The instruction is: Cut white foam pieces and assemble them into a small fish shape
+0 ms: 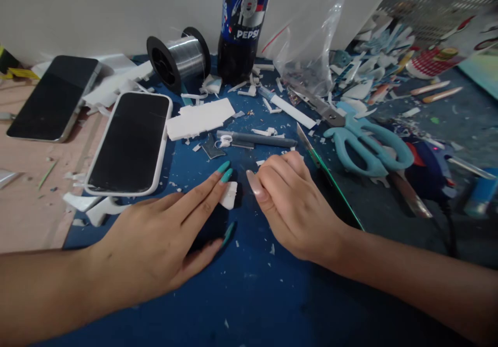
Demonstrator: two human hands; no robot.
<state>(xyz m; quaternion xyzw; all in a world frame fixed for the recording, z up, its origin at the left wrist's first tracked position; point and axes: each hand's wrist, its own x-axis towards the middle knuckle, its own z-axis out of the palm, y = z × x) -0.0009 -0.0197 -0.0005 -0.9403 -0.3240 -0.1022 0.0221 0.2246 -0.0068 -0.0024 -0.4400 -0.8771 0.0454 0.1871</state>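
My left hand (167, 227) lies low over the blue table with its fingers stretched out and the thumb apart. Its long teal-nailed fingertips touch a small white piece (229, 195), which looks like cut foam or plastic, on the tabletop. Facing it, my right hand (290, 202) is curled closed with the thumb against the bent fingers. Whatever that hand may hold is hidden from view. Just beyond its knuckles a knife with a pointed blade and green edge (330, 178) slants across the table. A grey stick (259, 139) lies in front of both hands.
Two phones (130, 142) lie at left. Farther back are a white slab (200, 119), a wire spool (179, 59), a Pepsi bottle (243, 30) and a clear bag (311, 46). Blue-handled scissors (365, 139) and a scrap pile (373, 61) occupy the right. White crumbs dot the table.
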